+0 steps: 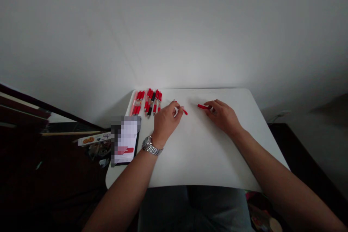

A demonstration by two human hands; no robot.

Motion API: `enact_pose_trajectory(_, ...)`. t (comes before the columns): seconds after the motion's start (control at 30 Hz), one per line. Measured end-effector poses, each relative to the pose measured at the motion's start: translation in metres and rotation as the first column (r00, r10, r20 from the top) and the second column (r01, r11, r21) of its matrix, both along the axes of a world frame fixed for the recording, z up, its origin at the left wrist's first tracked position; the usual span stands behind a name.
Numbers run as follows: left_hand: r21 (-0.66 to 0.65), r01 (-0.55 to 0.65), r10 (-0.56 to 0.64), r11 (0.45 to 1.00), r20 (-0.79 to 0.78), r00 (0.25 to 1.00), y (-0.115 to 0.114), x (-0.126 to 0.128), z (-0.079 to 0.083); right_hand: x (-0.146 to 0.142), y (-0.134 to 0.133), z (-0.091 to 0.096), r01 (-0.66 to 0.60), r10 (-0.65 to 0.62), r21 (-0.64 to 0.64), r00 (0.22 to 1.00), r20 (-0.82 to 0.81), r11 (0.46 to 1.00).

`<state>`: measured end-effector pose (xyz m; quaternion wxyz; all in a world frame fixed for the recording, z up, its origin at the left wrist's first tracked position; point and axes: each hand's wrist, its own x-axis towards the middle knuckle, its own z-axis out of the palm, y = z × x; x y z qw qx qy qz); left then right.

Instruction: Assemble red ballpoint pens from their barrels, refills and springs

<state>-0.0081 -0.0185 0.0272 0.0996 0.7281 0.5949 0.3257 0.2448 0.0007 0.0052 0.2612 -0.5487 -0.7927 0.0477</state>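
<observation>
The left hand (pixel 165 117) has thumb and fingertips pinched around a slim pen part (pixel 186 112), whose red end pokes out toward the middle of the table (pixel 201 159). The right hand (pixel 224 116) grips a short red piece (pixel 201 106) between thumb and fingers, its narrow end pointing left. The two pieces are near each other but apart, both over the far half of the table; whether either touches the surface is hard to tell in this dim light.

Both look like plastic: likely light, stiff and a little slick, so apt to roll if let go. A pinch around the middle of the barrel should suit them, with the slim ends spared any sideways bending (thin plastic can snap).

At the table's far left corner lie two clusters of pens (pixel 153 103), mostly red and clear with some black. A phone (pixel 126 141) lies nearer the person along the left edge, beside the left wrist and its metal watch (pixel 152 146).
</observation>
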Motion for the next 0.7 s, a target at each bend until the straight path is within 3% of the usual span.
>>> enact_pose_trajectory(0.23,0.026,-0.026,0.02,0.999,0.188,0.982,0.0083,-0.0036,-0.0066,-0.0012,0.0005,-0.0006,0.022,-0.023,-0.04,0.999,-0.037,0.999)
enact_pose_trajectory(0.7,0.027,0.007,-0.013,1.0,0.253,0.967,0.0106,-0.0042,-0.0094,-0.0028,0.0014,-0.0027,0.032,-0.035,-0.022,0.99,-0.14,0.999)
